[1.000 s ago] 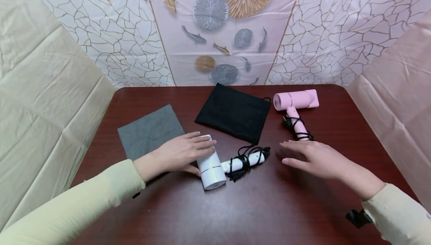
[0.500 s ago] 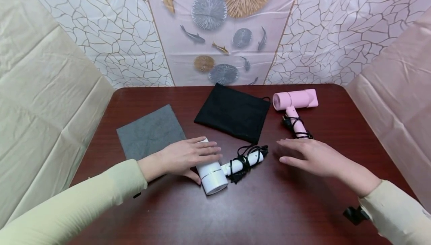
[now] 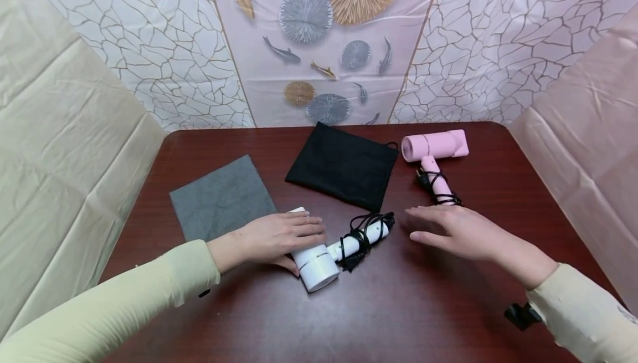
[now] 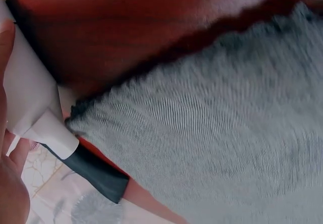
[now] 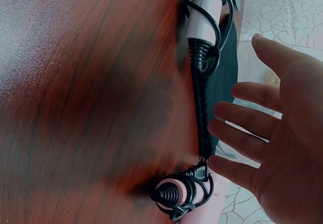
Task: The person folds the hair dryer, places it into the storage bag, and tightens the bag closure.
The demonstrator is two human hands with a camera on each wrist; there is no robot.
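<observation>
Black bag (image 3: 344, 166): lies flat at the table's (image 3: 349, 321) far middle, a cord loop at its right corner; contents, if any, cannot be seen.
Gray cloth (image 3: 219, 197): flat, left of the bag; whether it is a single sheet or a pouch cannot be told.
White dryer (image 3: 319, 269): lies on the table, near the middle, between the gray cloth and the right hand (image 3: 466, 233).
Barrel axis: slants from far left to near right; the wide round end points toward the person, the narrow end away.
White handle (image 3: 376, 233): runs rightward and away, wrapped in black cord (image 3: 360, 238), its tip near the bag's closest corner.
Left hand (image 3: 279, 235): holds the barrel, fingers across its top, thumb along its left side.
Right hand: fingers extended and spread, holding nothing, above the table.
Pink dryer (image 3: 433, 146): far right, barrel crosswise, cord-wrapped handle pointing toward the right hand.
</observation>
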